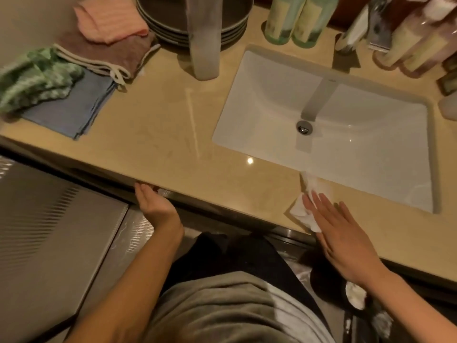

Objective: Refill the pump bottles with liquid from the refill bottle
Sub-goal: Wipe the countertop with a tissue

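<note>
- The two green bottles (284, 18) stand side by side on the counter (153, 134) behind the sink (371, 154); their tops are cut off by the frame, so you can't see any pumps
- More bottles, pinkish ones (410, 38), lean into view at the far right corner, blurred, just beside the sink's back edge
- A tall frosted bottle (204, 40) stands upright left of the sink, right in front of a stack of dark plates (168, 21)
- Neither of your hands touches any bottle; all of them are well apart from you, across the basin
- Your right hand (346, 238) lies flat with fingers spread, pressing a crumpled white tissue (300, 211) onto the counter at the sink's near left corner
- Your left hand (154, 206) is at the counter's front edge with the thumb against it; whether the fingers curl under the edge cannot be told
- The tap spout (319, 97) reaches over the basin toward the drain (304, 126)
- At far left lie folded cloths: pink (111, 23) on brown (106, 50), and a green one (34, 78) on blue (71, 112)
</note>
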Motion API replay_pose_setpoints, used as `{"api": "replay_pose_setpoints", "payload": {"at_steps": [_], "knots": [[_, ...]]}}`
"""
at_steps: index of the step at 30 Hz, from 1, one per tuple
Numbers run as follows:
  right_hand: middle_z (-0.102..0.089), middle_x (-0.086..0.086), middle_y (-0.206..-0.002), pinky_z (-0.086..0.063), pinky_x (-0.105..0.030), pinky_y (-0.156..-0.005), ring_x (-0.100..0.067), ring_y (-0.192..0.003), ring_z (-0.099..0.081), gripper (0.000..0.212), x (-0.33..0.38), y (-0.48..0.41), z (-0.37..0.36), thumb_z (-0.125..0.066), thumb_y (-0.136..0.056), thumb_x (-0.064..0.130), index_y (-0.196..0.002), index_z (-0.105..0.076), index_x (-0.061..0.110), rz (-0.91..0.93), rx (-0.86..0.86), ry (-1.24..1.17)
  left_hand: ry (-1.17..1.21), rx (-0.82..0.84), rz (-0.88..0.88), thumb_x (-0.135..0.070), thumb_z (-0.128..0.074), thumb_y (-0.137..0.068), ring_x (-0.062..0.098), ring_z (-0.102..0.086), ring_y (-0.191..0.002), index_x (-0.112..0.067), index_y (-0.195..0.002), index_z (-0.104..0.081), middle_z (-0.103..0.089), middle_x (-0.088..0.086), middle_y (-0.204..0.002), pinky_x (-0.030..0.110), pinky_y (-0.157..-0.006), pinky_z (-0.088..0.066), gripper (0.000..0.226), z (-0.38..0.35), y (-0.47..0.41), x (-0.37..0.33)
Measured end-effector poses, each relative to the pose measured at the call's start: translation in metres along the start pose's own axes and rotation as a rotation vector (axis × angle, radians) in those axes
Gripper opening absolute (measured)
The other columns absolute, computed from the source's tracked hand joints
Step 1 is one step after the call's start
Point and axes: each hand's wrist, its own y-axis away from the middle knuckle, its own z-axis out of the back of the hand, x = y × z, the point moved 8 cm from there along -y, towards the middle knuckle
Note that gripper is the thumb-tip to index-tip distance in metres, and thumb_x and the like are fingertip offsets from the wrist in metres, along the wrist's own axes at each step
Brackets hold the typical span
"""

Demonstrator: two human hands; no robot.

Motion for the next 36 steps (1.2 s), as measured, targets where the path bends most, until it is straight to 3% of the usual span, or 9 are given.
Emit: {"api": "replay_pose_setpoints", "payload": {"at_steps": [4, 7, 10, 14, 17, 21, 28, 32, 36], "knots": [[-0.011, -0.001, -0.156, 0.005, -0.031, -0.115, -0.021, -0.144, -0.008, 0.058, 0.011, -0.045, 0.001, -0.019, -0.097, 0.036, -0.151, -0.006, 0.021, -0.034, -0.023, -0.022, -0.068, 0.05, 0.055, -0.029, -0.028, -0.102, 0.022, -0.043, -0.129, -0.015, -0.146, -0.028, -0.038, 0.006, -0.144, 0.034, -0.112, -0.029, 0.046, 0.009, -0.01, 0.002], [-0.008, -0.003, -0.156, 0.006, -0.036, -0.115, -0.018, -0.143, -0.002, 0.06, 0.046, -0.083, 0.009, -0.01, -0.095, 0.037, -0.151, -0.006, 0.018, -0.004, -0.072, -0.033, -0.099, 0.068, 0.063, -0.032, -0.027, -0.102, 0.021, -0.047, -0.125, -0.017, -0.145, -0.029, -0.038, 0.007, -0.146, 0.029, -0.105, -0.033, 0.046, 0.017, -0.002, -0.001], [-0.016, -0.005, -0.156, 0.0, -0.041, -0.115, -0.024, -0.144, -0.013, 0.063, 0.094, -0.107, 0.012, -0.01, -0.092, 0.036, -0.151, -0.014, 0.015, 0.095, -0.079, -0.046, -0.138, 0.085, 0.043, -0.031, -0.025, -0.102, 0.02, -0.049, -0.124, -0.017, -0.145, -0.03, -0.038, 0.006, -0.146, 0.027, -0.098, -0.029, 0.045, 0.024, 0.005, 0.0], [-0.035, -0.007, -0.149, -0.018, -0.045, -0.111, -0.027, -0.136, -0.036, 0.06, 0.143, -0.111, 0.015, -0.04, -0.087, 0.029, -0.144, -0.036, 0.012, 0.321, -0.092, 0.029, -0.125, 0.064, 0.031, -0.034, -0.022, -0.102, 0.02, -0.048, -0.125, -0.016, -0.142, -0.036, -0.038, 0.007, -0.147, 0.027, -0.099, -0.026, 0.046, 0.027, 0.006, -0.006], [-0.032, -0.005, -0.152, -0.016, -0.041, -0.117, -0.025, -0.138, -0.032, 0.08, 0.139, -0.093, 0.008, -0.068, -0.075, 0.022, -0.146, -0.033, 0.013, 0.478, -0.052, 0.045, -0.105, 0.055, 0.048, -0.036, -0.023, -0.102, 0.019, -0.047, -0.125, -0.016, -0.142, -0.037, -0.039, 0.006, -0.146, 0.029, -0.102, -0.026, 0.046, 0.023, 0.009, -0.007], [-0.022, 0.0, -0.156, -0.014, -0.04, -0.115, -0.021, -0.142, -0.021, 0.066, 0.102, -0.061, 0.009, -0.04, -0.087, 0.022, -0.15, -0.02, 0.021, 0.597, -0.022, 0.084, -0.069, 0.066, 0.078, -0.034, -0.025, -0.102, 0.02, -0.048, -0.123, -0.016, -0.139, -0.04, -0.044, 0.004, -0.143, 0.04, -0.11, -0.028, 0.043, 0.009, 0.015, -0.005], [-0.023, 0.003, -0.155, -0.015, -0.038, -0.113, -0.019, -0.142, -0.023, 0.086, 0.037, -0.046, 0.009, -0.063, -0.075, 0.02, -0.15, -0.02, 0.026, 0.841, 0.124, 0.263, -0.073, 0.085, 0.064, -0.036, -0.024, -0.101, 0.019, -0.049, -0.122, -0.017, -0.141, -0.038, -0.044, 0.005, -0.142, 0.036, -0.108, -0.031, 0.046, 0.009, 0.023, 0.001], [-0.023, 0.002, -0.155, -0.014, -0.04, -0.114, -0.021, -0.142, -0.025, 0.064, 0.057, -0.075, 0.012, -0.037, -0.088, 0.029, -0.15, -0.022, 0.024, 0.998, 0.137, 0.26, -0.084, 0.036, 0.063, -0.035, -0.024, -0.101, 0.015, -0.052, -0.117, -0.017, -0.139, -0.041, -0.046, 0.004, -0.141, 0.034, -0.106, -0.034, 0.046, 0.022, 0.031, 0.005], [-0.032, -0.003, -0.152, -0.015, -0.04, -0.116, -0.022, -0.139, -0.03, 0.06, 0.125, -0.116, 0.014, -0.039, -0.089, 0.031, -0.146, -0.032, 0.014, 1.081, 0.072, 0.159, -0.063, -0.051, 0.064, -0.035, -0.033, -0.099, 0.015, -0.054, -0.114, -0.02, -0.127, -0.052, -0.053, 0.002, -0.133, 0.036, -0.106, -0.036, 0.037, 0.043, 0.041, 0.005]]}}
